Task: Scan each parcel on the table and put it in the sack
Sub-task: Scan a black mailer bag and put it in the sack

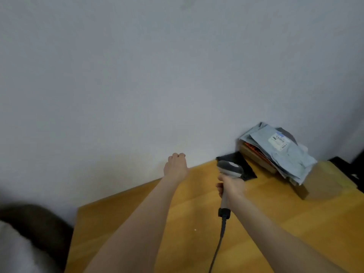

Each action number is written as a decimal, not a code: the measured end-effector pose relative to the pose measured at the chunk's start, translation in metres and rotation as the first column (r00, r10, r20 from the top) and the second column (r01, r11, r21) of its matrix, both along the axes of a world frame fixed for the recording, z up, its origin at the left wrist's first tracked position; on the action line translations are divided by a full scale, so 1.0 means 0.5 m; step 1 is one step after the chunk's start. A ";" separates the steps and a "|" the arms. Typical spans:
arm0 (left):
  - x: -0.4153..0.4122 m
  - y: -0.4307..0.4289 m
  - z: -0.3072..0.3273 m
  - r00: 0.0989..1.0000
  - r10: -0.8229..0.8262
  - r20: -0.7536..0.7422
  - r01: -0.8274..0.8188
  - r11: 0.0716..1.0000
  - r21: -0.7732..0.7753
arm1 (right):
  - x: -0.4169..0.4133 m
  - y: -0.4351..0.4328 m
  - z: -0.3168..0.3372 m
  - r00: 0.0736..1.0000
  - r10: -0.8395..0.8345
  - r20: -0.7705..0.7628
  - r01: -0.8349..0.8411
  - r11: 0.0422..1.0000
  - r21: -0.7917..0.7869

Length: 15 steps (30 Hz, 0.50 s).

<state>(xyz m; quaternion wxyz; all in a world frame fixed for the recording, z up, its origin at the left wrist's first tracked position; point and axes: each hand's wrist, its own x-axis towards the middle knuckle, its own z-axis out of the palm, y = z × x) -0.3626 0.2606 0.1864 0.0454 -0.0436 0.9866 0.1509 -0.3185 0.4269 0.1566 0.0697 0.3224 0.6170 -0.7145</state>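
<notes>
A heap of pale blue-grey plastic parcels (283, 152) lies at the far right of the wooden table (177, 233), the top one showing a white label. Under the heap sits a brown cardboard parcel (256, 156). My right hand (231, 186) grips the handle of a grey and white barcode scanner (229, 168), whose head points toward the heap; its black cable (218, 247) runs down off the frame. My left hand (175, 166) hovers over the table's far edge by the wall, fingers curled under, holding nothing. The sack's dark opening (35, 225) shows blurred at the lower left.
A black flat thing (242, 164) lies on the table just behind the scanner head. A pale wall (137, 85) rises right behind the table. Dark objects (350, 170) stand past the table's right corner.
</notes>
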 end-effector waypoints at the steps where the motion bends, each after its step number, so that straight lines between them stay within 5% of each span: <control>1: -0.022 0.045 -0.023 1.000 -0.025 0.017 0.025 1.000 0.005 | -0.017 0.041 -0.015 1.000 -0.016 0.017 0.016 1.000 0.010; 15: -0.226 0.408 -0.369 0.936 -0.279 0.214 0.272 0.960 0.063 | -0.174 0.333 -0.228 0.974 -0.181 0.136 0.172 0.982 0.077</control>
